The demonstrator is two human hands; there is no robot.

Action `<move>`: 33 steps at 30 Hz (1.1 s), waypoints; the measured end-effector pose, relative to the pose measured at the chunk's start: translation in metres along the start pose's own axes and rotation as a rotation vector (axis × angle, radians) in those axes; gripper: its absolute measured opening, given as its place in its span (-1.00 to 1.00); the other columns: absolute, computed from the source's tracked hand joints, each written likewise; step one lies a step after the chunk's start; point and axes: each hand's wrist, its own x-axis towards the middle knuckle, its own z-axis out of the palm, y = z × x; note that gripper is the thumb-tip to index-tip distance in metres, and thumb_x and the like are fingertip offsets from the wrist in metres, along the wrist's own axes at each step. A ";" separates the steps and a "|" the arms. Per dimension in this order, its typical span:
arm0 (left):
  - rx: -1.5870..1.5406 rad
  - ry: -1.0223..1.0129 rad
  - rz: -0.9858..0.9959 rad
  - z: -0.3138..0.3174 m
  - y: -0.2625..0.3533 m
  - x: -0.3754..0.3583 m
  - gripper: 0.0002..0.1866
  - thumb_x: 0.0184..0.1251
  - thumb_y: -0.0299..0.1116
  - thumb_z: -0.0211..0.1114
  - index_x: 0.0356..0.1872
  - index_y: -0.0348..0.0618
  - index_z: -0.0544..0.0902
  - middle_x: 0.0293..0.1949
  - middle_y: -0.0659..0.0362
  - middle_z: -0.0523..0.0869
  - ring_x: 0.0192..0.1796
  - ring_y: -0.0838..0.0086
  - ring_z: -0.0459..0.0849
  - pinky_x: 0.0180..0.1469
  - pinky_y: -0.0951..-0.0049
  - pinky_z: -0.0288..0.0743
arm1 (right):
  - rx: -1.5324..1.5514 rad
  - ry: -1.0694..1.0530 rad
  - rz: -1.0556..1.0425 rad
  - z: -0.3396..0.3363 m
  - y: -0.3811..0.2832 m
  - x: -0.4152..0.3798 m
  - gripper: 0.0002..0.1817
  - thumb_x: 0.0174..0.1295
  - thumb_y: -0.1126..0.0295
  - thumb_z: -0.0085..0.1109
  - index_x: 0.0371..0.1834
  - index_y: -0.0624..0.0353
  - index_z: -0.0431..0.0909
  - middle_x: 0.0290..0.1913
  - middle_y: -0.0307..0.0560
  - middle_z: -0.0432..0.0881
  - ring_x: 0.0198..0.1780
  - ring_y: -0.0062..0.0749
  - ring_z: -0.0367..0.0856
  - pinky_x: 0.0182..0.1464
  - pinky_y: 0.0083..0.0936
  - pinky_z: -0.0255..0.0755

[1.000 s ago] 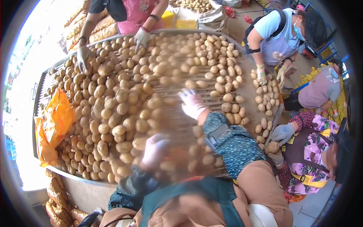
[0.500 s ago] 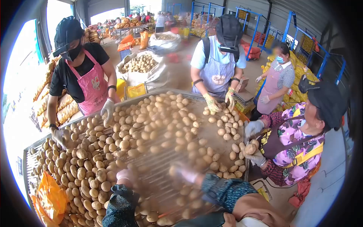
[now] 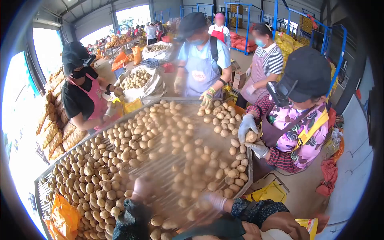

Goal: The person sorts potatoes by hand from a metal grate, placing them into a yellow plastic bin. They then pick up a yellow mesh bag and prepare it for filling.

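Observation:
A slatted sorting table (image 3: 158, 174) covered with potatoes (image 3: 98, 188) spreads out before me. My left hand (image 3: 142, 189), in a pale glove, is low over the slats beside the dense heap on the left. Close to the near right edge is my right hand (image 3: 215, 200), gloved too, with loose potatoes (image 3: 192, 202) just left of it. Motion smears the fingers of both hands. Across the right corner, a co-worker's gloved hands (image 3: 252, 138) hold a potato (image 3: 251, 137).
An orange mesh bag (image 3: 64, 218) lies on the table's near left corner. Co-workers stand along the far and right sides. Behind the table is a white sack of potatoes (image 3: 136, 79); a yellow crate (image 3: 269, 193) sits on the floor at right.
My right hand has moved right and nearer to me, towards the table edge. The left co-worker has turned from the table towards a sack; the middle one has raised one hand off it.

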 end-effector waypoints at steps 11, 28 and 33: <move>-0.301 -0.244 -0.054 0.175 0.049 -0.125 -0.64 0.10 -0.03 0.45 -0.23 -0.08 0.75 -0.25 0.05 0.73 -0.18 0.14 0.72 -0.13 0.21 0.62 | -0.308 -0.118 -0.248 -0.046 0.030 -0.064 -0.52 0.34 0.11 0.28 0.17 0.25 0.62 0.15 -0.01 0.68 0.19 -0.23 0.57 0.27 -0.36 0.42; -0.169 0.211 0.160 0.230 -0.068 -0.078 -0.86 0.41 -0.38 0.27 -0.11 -0.19 0.64 -0.41 0.24 0.62 -0.45 0.53 0.55 -0.45 0.45 0.48 | 0.014 0.844 0.903 -0.307 0.274 -0.260 -0.52 0.18 0.13 0.43 0.12 0.08 0.61 -0.07 0.04 0.71 0.01 -0.06 0.69 0.04 -0.11 0.60; -0.367 0.241 0.166 0.235 -0.068 -0.067 -0.86 0.45 -0.36 0.27 -0.13 -0.20 0.63 -0.38 0.27 0.63 -0.38 0.57 0.55 -0.34 0.47 0.49 | 0.523 1.155 0.764 -0.294 0.281 -0.253 -0.58 0.25 0.17 0.33 0.13 0.07 0.58 -0.12 0.06 0.69 -0.06 0.05 0.70 -0.04 0.07 0.64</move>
